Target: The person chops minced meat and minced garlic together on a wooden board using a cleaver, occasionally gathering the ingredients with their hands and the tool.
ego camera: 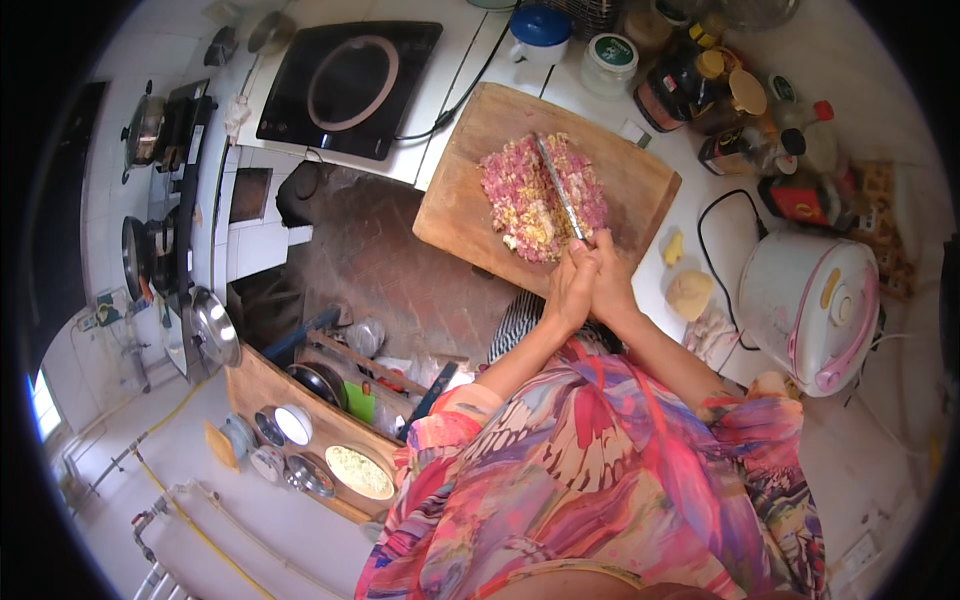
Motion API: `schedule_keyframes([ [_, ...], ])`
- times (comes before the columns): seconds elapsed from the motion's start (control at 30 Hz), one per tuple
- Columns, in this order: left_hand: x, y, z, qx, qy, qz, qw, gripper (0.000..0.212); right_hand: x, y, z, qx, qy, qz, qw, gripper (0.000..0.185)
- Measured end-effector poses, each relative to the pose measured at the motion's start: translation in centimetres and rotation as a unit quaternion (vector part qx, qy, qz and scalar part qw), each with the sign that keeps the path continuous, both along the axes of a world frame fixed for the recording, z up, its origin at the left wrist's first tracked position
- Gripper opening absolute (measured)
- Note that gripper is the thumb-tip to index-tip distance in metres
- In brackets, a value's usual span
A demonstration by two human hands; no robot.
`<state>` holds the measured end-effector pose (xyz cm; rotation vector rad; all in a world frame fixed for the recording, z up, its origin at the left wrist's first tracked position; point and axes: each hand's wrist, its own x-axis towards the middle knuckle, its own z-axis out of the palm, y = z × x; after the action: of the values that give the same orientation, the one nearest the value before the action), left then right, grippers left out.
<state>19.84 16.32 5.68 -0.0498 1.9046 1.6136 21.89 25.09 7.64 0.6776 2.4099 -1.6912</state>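
Note:
Both of my hands meet on the handle of a knife [556, 184], whose blade shows as a narrow strip, seen from above. My left hand [572, 285] and my right hand [611, 277] press together and hide most of the handle. The blade stands in a flat heap of minced pink meat [510, 187] mixed with small yellow bits. Under the meat lies a thick wooden chopping board [457, 202], its near edge just ahead of my body.
Left of the board is an induction cooker [352, 86] with a cable. At right stand a rice cooker [810, 311], a knobbly yellow piece [673, 247], a pale lump [690, 295] and several sauce bottles [679, 90]. Behind my left side, a wooden shelf [259, 375] bears an oval dish [360, 472] of chopped pale-green food.

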Motion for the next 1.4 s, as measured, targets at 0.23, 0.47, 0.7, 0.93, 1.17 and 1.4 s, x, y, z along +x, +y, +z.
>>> schedule_keyframes([
  [0.23,-0.6,0.9,-0.1,-0.026,0.0,-0.008,1.0,0.052,-0.1,0.5,-2.1,0.006,0.011,-0.009,1.0,0.026],
  [0.47,0.1,-1.2,-1.2,-0.015,0.009,-0.023,1.0,0.055,0.6,-1.7,-1.7,-0.027,0.016,-0.03,0.999,0.029],
  [0.7,0.7,-2.4,-2.0,-0.012,0.014,-0.026,0.999,0.052,0.5,-3.0,-2.7,-0.005,0.016,-0.036,0.999,0.029],
  [0.93,0.7,-3.1,-1.7,-0.018,0.025,-0.024,0.999,0.055,0.8,-3.6,-3.0,0.015,0.038,-0.047,0.998,0.03],
  [1.17,0.2,-3.8,0.6,-0.041,0.038,-0.039,0.998,0.062,0.6,-4.0,-1.0,0.018,-0.008,-0.041,0.999,0.03],
  [1.4,-0.2,-4.6,1.0,-0.053,0.041,-0.04,0.997,0.06,0.8,-4.7,-0.4,0.013,-0.017,-0.006,1.0,0.031],
])
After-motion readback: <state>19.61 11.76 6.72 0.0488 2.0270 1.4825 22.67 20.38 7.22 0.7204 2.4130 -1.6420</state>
